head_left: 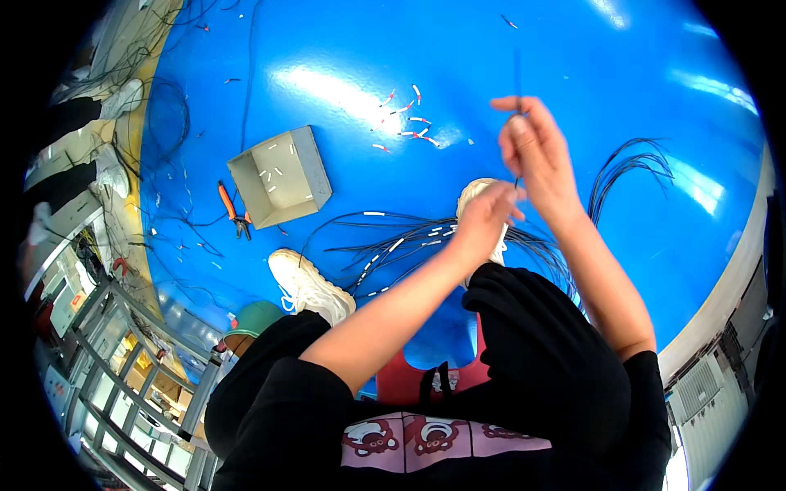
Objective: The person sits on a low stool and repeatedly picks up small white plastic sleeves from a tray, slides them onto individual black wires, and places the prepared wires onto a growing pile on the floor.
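My right hand [536, 155] is closed, pinching a thin black wire [517, 78] between thumb and fingers. One stretch of the wire rises beyond the hand, and a short piece shows below it. Just under it my left hand [489, 217] has its fingers drawn together at the lower part of that wire; the fingertips are slightly blurred. Beneath both hands a bundle of black wires [393, 225] with white marker sleeves spreads over the blue floor. My right shoe [476, 193] stands by the bundle, partly behind the left hand.
A grey open box [321, 168] holding small white sleeves stands at left, beside orange-handled pliers [227, 200]. Small red-and-white pieces [419, 120] lie ahead on the blue floor. More black wires [630, 164] curve at right. Another person's shoes [113, 170] show far left, near a metal rack [123, 368].
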